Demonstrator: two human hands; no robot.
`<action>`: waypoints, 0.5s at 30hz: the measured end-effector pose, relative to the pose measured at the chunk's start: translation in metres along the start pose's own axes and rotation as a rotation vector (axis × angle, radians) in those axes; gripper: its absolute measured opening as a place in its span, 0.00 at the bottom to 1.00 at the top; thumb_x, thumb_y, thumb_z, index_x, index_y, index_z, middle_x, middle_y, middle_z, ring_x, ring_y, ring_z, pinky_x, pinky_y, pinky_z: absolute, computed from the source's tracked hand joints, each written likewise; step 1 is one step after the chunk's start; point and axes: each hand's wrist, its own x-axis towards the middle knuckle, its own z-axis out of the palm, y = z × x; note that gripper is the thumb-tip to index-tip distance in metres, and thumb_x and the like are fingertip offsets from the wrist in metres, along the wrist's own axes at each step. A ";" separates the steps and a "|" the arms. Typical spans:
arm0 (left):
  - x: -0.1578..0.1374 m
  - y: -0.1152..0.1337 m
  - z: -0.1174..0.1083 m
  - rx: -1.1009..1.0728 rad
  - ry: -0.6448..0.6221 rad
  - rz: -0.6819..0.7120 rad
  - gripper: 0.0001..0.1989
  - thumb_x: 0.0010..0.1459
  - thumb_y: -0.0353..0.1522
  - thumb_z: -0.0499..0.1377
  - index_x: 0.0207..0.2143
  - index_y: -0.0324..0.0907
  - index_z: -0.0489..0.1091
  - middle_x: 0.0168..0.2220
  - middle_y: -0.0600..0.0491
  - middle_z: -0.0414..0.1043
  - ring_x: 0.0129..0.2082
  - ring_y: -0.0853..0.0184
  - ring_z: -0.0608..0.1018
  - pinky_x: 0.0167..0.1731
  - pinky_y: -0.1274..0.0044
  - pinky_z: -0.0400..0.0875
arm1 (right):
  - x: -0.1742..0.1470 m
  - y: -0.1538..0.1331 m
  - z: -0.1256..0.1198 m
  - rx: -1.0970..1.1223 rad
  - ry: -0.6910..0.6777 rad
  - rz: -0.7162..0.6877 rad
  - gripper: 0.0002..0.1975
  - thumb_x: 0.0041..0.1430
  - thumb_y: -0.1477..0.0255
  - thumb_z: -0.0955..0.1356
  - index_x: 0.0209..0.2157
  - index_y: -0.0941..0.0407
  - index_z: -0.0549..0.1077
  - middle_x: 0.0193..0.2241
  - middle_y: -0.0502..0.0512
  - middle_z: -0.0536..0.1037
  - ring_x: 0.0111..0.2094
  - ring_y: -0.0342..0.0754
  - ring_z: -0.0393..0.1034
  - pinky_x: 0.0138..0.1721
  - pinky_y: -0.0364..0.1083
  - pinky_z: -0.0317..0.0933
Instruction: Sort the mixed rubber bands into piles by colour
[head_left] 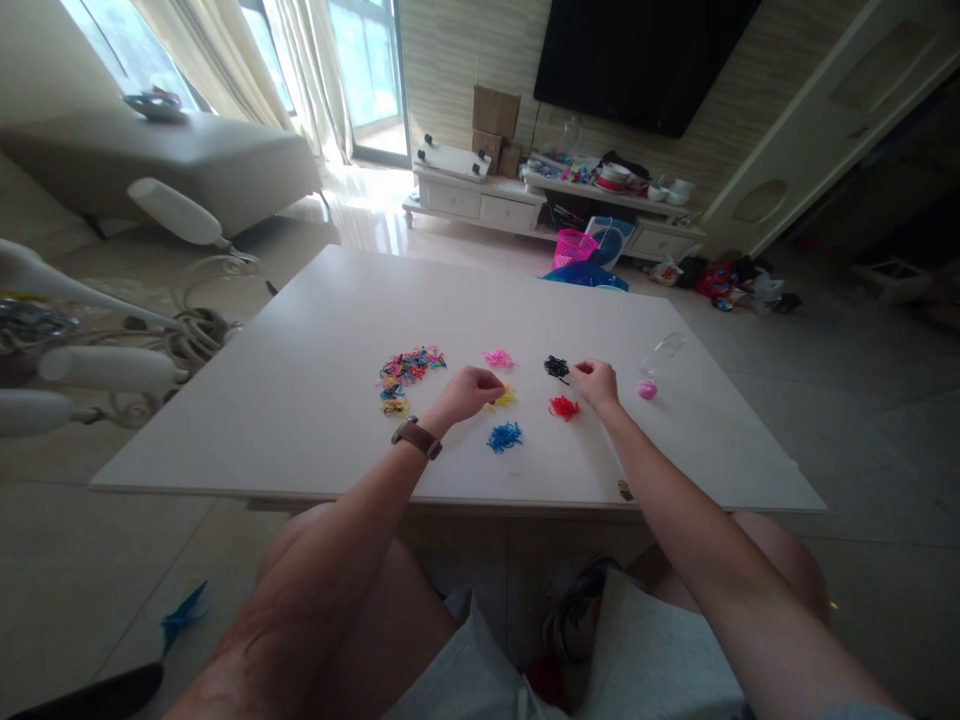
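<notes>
My left hand [469, 394], with a brown watch [417, 437] on the wrist, is closed in a pinch over a yellow pile [505, 394] of what look like small rubber bands, partly covering it. My right hand [597, 382] is also pinched, just right of a black pile [556, 367]. Whatever sits between the fingertips of either hand is too small to make out. Around them lie a pink pile [499, 358], a red pile [563, 407] and a blue pile [505, 437]. Left of my left hand spreads a mixed-colour heap [411, 368].
On the white table [315, 400], a clear container [664, 352] lies at the right beside a pink round object [646, 389]. A small dark-yellow piece [625, 490] rests at the near edge. White lamp parts [112, 369] with coiled cables stand left of the table.
</notes>
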 end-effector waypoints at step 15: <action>0.011 -0.012 -0.008 0.022 0.144 -0.096 0.07 0.49 0.31 0.64 0.29 0.37 0.79 0.25 0.50 0.78 0.26 0.68 0.77 0.26 0.79 0.66 | -0.019 0.017 0.001 0.110 -0.078 -0.131 0.13 0.59 0.61 0.65 0.34 0.54 0.77 0.36 0.55 0.84 0.38 0.51 0.76 0.45 0.49 0.66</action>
